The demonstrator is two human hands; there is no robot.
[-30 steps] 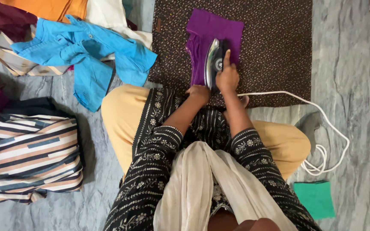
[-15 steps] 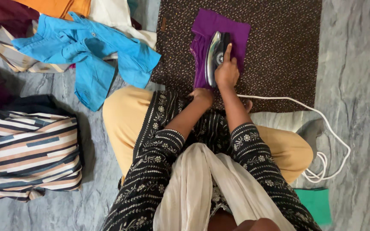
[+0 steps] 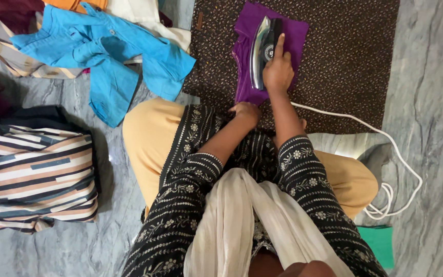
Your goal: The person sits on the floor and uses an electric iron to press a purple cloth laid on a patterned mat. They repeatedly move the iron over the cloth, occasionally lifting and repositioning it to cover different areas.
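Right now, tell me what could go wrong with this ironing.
The left hand pins the near edge of the purple cloth close to the iron; a backward stroke could burn the fingers. The white cord trails off the mat beside the knee and loops on the floor; a snag might jerk the iron held by the right hand. The cloth is bunched along its left edge, so creases may be pressed in.
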